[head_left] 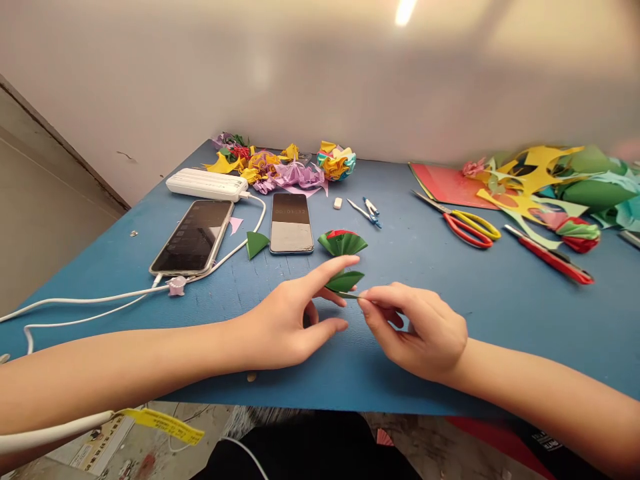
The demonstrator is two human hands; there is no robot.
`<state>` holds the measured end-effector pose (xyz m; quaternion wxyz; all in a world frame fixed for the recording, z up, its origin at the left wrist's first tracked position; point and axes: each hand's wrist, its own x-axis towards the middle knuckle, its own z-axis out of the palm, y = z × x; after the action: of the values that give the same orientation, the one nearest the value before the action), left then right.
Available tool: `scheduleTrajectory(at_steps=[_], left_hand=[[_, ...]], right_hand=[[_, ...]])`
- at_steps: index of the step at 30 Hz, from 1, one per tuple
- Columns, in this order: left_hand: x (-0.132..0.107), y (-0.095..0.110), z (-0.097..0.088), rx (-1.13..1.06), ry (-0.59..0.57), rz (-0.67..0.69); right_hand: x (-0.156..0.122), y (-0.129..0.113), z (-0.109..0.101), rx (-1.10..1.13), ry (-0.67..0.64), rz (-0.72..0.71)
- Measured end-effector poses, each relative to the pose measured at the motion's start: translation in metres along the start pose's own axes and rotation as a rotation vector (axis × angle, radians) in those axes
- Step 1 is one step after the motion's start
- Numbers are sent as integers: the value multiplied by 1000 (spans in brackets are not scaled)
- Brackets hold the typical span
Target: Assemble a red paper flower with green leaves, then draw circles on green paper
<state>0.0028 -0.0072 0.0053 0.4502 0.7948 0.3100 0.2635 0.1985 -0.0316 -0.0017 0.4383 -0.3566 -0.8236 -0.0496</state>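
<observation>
My right hand (420, 333) is closed in a pinch on one corner of a folded green paper piece (345, 281). The piece is partly hidden by my fingers. My left hand (295, 313) reaches in from the left, its thumb and index finger stretched wide apart. Its other fingers lie by the underside of the paper, and they do not visibly grip it. Just beyond my hands sits a pleated green paper fan (343, 244) with red along its top. A flat green paper wedge (257, 245) lies to the left of it.
Two phones (193, 237) (291, 223), a white power bank (206, 183) and cables lie left on the blue table (400, 247). Crumpled paper flowers (337, 161), an eraser (338, 203) and a compass (367, 213) are behind. Scissors (463, 223), a red-handled cutter (550, 257) and paper scraps (540, 167) are right.
</observation>
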Motion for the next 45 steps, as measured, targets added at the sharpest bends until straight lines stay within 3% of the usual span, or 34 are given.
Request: scheduleTrajectory(at_steps=[7, 13, 17, 20, 25, 30, 33, 45], left_hand=[[-1, -3, -1, 132, -94, 20], [-8, -10, 6, 657, 223, 397], [-8, -7, 14, 835, 257, 432], [-8, -5, 15, 736, 227, 425], [-11, 0, 5, 434, 43, 353], [-7, 6, -8, -32, -107, 15], [-4, 8, -10, -227, -209, -134], [-5, 5, -10, -267, -323, -137]], right_hand=[[-4, -2, 0, 19, -64, -113], [-1, -5, -4, 19, -33, -71], [1, -9, -4, 60, -79, -42], [1, -11, -2, 57, -65, -35], [2, -4, -5, 5, -32, -141], [4, 20, -9, -153, 12, -526], [4, 28, -6, -275, 32, -623], [5, 23, -3, -400, -149, -639]])
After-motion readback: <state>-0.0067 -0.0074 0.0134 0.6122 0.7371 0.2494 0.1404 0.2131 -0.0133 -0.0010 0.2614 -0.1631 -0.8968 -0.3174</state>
